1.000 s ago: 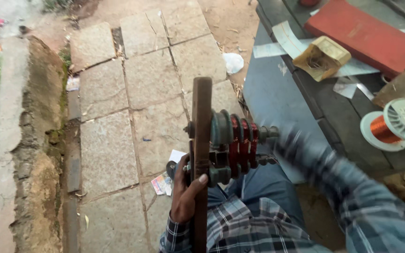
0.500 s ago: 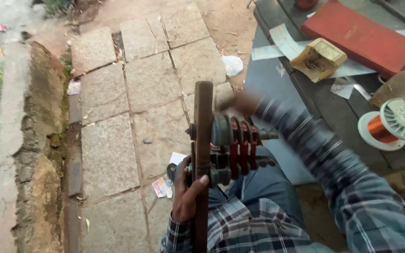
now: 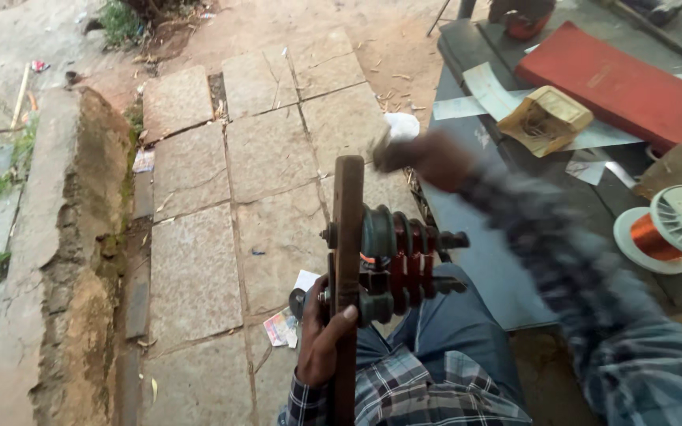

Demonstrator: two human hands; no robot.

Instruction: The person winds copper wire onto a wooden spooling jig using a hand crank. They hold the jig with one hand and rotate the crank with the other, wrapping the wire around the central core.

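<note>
My left hand (image 3: pixel 321 343) grips the lower part of an upright wooden board (image 3: pixel 347 205), thumb on its front edge. A winding former (image 3: pixel 396 260) of green and dark red discs on two bolts sticks out from the board's right face, above my lap. My right hand (image 3: pixel 432 158) is blurred with motion above and to the right of the former, near the board's top. It looks like a fist with something pale at its left end; I cannot make out the grip. The sleeve of my checked shirt runs back to the lower right.
A dark table (image 3: pixel 483 229) on the right carries a white spool of copper wire (image 3: pixel 668 233), a flat red box (image 3: pixel 613 75), a brown paper packet (image 3: pixel 546 118) and paper strips. Stone paving (image 3: pixel 262 158) lies ahead, with an earth kerb (image 3: pixel 80 237) at left.
My right hand has swung from beside the former's right end up and leftward to near the board's top. The left hand and board have stayed in place.
</note>
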